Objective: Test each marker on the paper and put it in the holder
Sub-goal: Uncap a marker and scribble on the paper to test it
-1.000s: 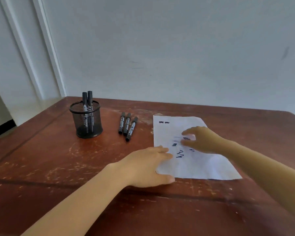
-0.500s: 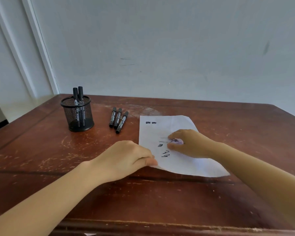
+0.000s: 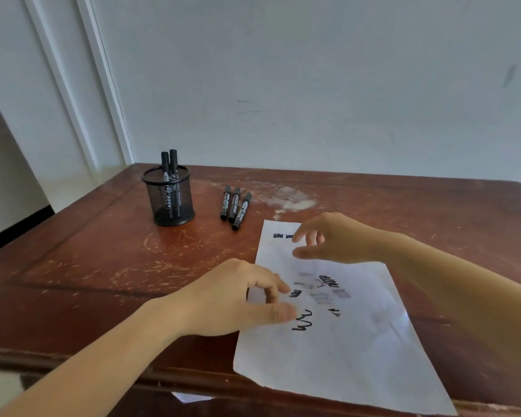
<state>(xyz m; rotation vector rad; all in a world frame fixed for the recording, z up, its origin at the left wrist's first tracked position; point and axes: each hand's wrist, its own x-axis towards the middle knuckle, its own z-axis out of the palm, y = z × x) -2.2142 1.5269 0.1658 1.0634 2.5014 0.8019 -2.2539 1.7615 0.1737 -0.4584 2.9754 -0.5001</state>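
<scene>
A white sheet of paper (image 3: 337, 350) with black scribbles lies on the brown wooden table (image 3: 109, 266), its near corner reaching over the table's front edge. My left hand (image 3: 235, 299) hovers at the paper's left edge with loosely curled fingers, holding nothing. My right hand (image 3: 328, 239) hangs above the paper's far end, fingers spread and empty. Three black markers (image 3: 234, 207) lie side by side on the table left of the paper's far end. A black mesh holder (image 3: 168, 200) further left has two black markers (image 3: 169, 167) standing in it.
A white wall runs behind the table and a white door frame (image 3: 82, 85) stands at the left. The table surface is scratched, with a pale worn patch (image 3: 286, 197) behind the paper. A scrap of white paper (image 3: 193, 397) shows below the front edge.
The paper has slid toward me and now overhangs the front edge. Both hands have lifted off it, and the right hand has moved toward the paper's far end.
</scene>
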